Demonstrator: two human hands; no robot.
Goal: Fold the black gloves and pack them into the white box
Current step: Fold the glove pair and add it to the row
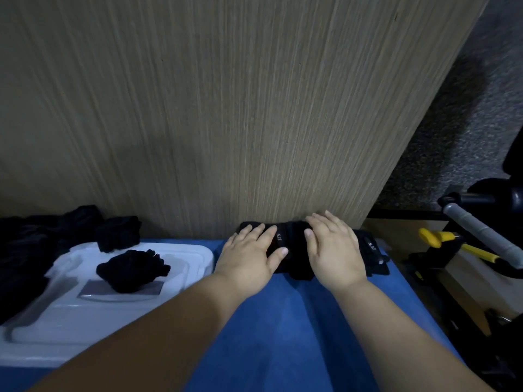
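Note:
A pair of black gloves (294, 250) with small white lettering lies on the blue cloth (283, 321) against the wooden panel. My left hand (252, 253) presses flat on the left part of the gloves, fingers straight. My right hand (334, 247) lies flat on the right part, covering much of it. A cuff with a strap sticks out to the right of that hand. The white box (56, 321) lies at the left, and a bunched black glove (133, 270) rests on it.
More black gloves are heaped at the far left (36, 239), and one lies at the box's far edge (119, 233). A tall wooden panel (226, 108) stands behind. At the right are yellow-handled tools (452, 241) and a grey-wrapped bar (481, 233).

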